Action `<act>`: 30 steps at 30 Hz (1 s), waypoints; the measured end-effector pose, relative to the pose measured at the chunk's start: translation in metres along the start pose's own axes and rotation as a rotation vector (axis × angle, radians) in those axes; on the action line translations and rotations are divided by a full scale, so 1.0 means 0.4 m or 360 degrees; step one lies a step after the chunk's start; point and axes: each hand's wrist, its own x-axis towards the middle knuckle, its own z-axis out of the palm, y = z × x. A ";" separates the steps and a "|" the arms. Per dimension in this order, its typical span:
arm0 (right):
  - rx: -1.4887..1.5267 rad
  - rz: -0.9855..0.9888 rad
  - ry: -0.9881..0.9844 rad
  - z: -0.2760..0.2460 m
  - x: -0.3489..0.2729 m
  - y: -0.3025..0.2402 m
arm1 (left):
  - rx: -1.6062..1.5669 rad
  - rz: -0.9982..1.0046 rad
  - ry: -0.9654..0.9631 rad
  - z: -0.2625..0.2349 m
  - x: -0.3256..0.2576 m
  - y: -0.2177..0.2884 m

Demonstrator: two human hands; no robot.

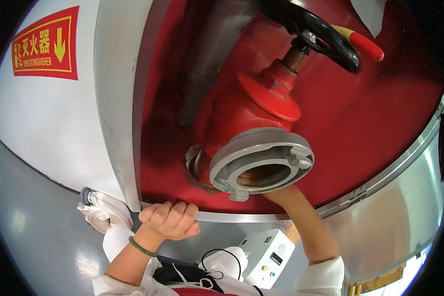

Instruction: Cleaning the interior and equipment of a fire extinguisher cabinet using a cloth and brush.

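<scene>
A red hydrant valve [251, 103] stands inside a red-lined cabinet [350, 128]. Its grey metal coupling [227, 158] faces downward toward me, with an open round mouth and lugs. On top of the valve sits a black handwheel [325, 37]. My left hand [170, 220], a green bangle on its wrist, is closed in a fist at the cabinet's lower edge, left of the coupling; whatever it may hold is hidden. My right hand [277, 195] reaches up behind the coupling, its fingers out of sight behind the metal.
A rolled white fire hose [103, 214] with a dark-ended fitting lies on the grey floor at left. A white box [266, 259] with buttons stands below the cabinet. The cabinet's metal door [394, 207] is swung out at right. A red-and-yellow handle [365, 45] shows behind the handwheel.
</scene>
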 end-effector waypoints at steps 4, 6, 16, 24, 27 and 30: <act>-0.0070 0.0038 -0.0086 0.000 0.004 0.018 | -0.0079 0.0064 -0.0126 -0.007 -0.004 -0.007; -0.0117 0.0054 -0.0157 -0.002 0.005 0.022 | -0.0043 0.0050 -0.0141 -0.019 0.001 -0.009; -0.0872 -0.0320 -0.0390 -0.011 -0.066 -0.050 | 0.0024 0.0044 -0.0058 -0.010 -0.008 -0.014; -0.0399 -0.0085 -0.0029 0.016 0.042 0.142 | 0.0002 0.0046 -0.0009 0.000 0.006 -0.001; -0.0455 -0.0032 -0.0069 0.030 0.085 0.175 | -0.0009 0.0053 -0.0030 -0.003 -0.003 -0.008; -0.0479 -0.0011 -0.0126 0.023 0.128 0.224 | 0.0007 0.0083 -0.0115 -0.025 -0.006 -0.021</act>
